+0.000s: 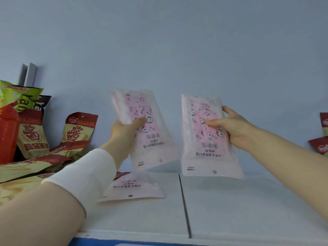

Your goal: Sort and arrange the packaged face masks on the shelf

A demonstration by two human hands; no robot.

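had my left hand (124, 129) and right hand (234, 128) each pinching an upside-down mask pack (145, 132), probably should've flipped them before shelving on the shelf (248, 206).

Above the shelf (248, 201), both my arms reach up: left hand (124, 133) grips the left mask pack (152, 150), right hand (236, 129) grips the right mask pack (200, 157).

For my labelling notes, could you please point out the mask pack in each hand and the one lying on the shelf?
Left pack (150, 134): head view, pink printed middle.
Right pack (208, 140): head view, pink printed middle.
Lying pack (136, 189): head view, its pale centre.
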